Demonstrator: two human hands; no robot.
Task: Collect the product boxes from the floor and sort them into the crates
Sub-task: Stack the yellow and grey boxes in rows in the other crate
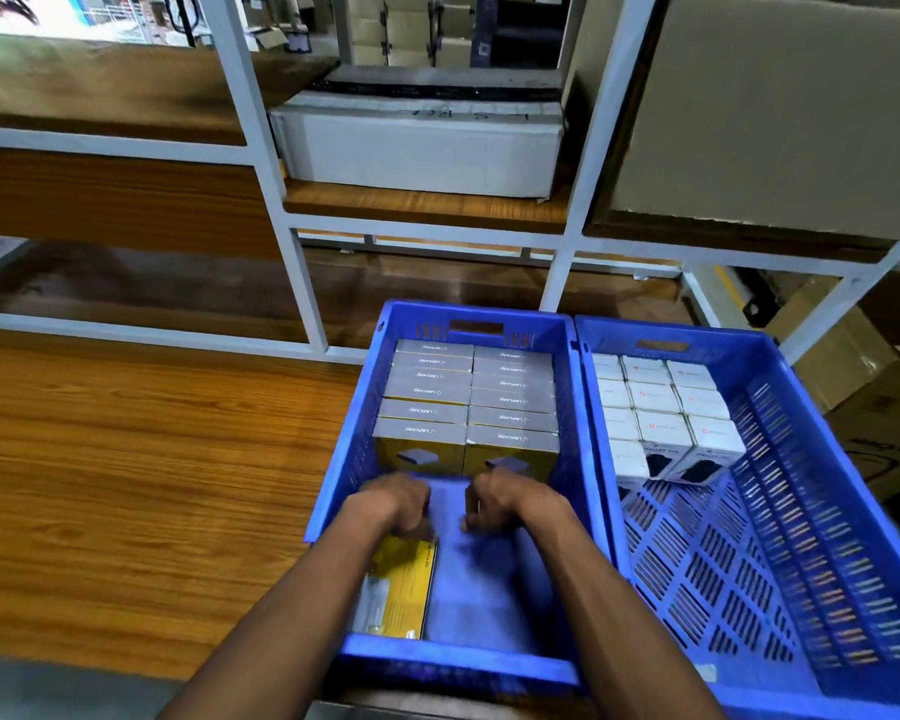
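head view:
left crate (354, 449): blue, perforated walls, long axis running away from the camera; sits on a wood-grain surface (126, 459).
yellow boxes (468, 402): two columns packed upright on edge against the far end wall, grey top faces up, printed logos read upside down from here; the front pair shows yellow faces toward the camera.
loose yellow box (398, 589): lies flat in the near-left corner of the left crate, long axis along the crate's length, yellow face up, far end under the left hand.
left hand (401, 504): inside the left crate, knuckles up, fingers curled down at the loose box's far end; whether it grips the box — cannot tell.
right hand (500, 501): just beside the left hand, fingers curled down toward the crate floor; nothing visible in it, motion-blurred.
right crate (827, 485): blue, touching the left crate's side wall, near half bare.
white boxes (666, 413): rows packed at the right crate's far end, upright.
obstacles: white shelf frame (557, 283) right behind both crates; large white carton (422, 148) on the shelf above; brown cartons (853, 366) to the right.
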